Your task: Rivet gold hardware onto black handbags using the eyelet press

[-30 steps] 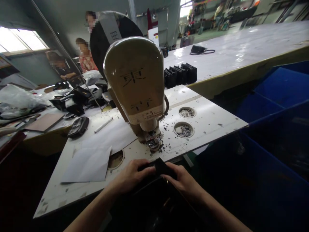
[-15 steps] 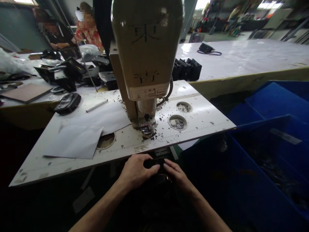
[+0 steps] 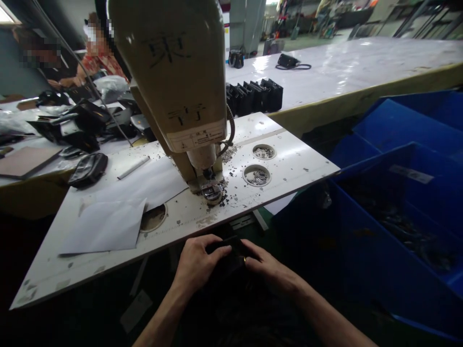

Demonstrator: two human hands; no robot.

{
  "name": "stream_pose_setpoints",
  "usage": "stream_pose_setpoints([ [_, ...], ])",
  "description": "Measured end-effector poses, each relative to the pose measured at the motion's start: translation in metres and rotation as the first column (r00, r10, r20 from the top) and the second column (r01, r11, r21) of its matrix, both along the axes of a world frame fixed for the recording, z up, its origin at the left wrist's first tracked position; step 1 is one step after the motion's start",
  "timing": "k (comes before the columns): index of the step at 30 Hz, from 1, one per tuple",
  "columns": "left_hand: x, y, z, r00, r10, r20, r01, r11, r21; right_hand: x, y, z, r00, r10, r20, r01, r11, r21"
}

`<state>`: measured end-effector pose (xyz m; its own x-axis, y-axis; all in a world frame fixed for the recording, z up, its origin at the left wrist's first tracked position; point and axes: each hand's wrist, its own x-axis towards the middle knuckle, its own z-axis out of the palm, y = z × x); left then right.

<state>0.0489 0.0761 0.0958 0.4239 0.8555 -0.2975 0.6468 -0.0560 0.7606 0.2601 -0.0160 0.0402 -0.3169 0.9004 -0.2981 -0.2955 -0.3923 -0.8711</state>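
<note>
My left hand (image 3: 197, 262) and my right hand (image 3: 269, 267) are both closed on a small black leather piece (image 3: 231, 253), held in front of me just below the near edge of the white machine table (image 3: 289, 168). Fingers of both hands pinch its top edge. Above stands a beige press machine (image 3: 177, 82) with its metal die (image 3: 211, 192) on the table, ringed by dark scraps. The lower part of the black piece is lost in shadow.
White paper sheets (image 3: 108, 224) lie left of the die, round holes (image 3: 256, 174) with scraps to its right. Blue bins (image 3: 398, 202) stand at right. Black bags (image 3: 255, 96) line the long table behind. Other people sit at far left behind more black goods (image 3: 87, 168).
My hands with the black piece have dropped from the table's edge to below it. The view has swung nearer the machine and a little left.
</note>
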Motion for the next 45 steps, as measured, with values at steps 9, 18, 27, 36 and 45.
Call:
stream_pose_setpoints([
  [9, -0.006, -0.009, -0.015, 0.996, 0.090, -0.001, -0.090, 0.996, -0.027, -0.022, 0.002, -0.007, 0.991, -0.129, 0.039, 0.133, 0.984, -0.118],
  [18, -0.020, -0.025, -0.029, 0.977, 0.193, 0.087, -0.190, 0.981, -0.044, -0.027, -0.004, -0.015, 0.998, -0.067, 0.001, 0.066, 0.992, -0.105],
  [27, -0.022, -0.021, -0.005, 0.999, 0.004, -0.052, -0.002, 0.998, 0.056, -0.040, 0.000, -0.017, 0.921, -0.203, 0.332, 0.173, 0.978, 0.116],
  [36, -0.017, 0.001, 0.029, 0.982, -0.053, -0.181, 0.046, 0.998, -0.046, -0.029, 0.016, 0.008, 0.921, -0.181, 0.344, 0.156, 0.983, 0.101],
  [45, -0.008, 0.018, 0.047, 0.994, 0.098, -0.045, -0.104, 0.982, -0.157, -0.009, 0.033, 0.031, 0.853, -0.183, 0.489, 0.021, 0.948, 0.318],
])
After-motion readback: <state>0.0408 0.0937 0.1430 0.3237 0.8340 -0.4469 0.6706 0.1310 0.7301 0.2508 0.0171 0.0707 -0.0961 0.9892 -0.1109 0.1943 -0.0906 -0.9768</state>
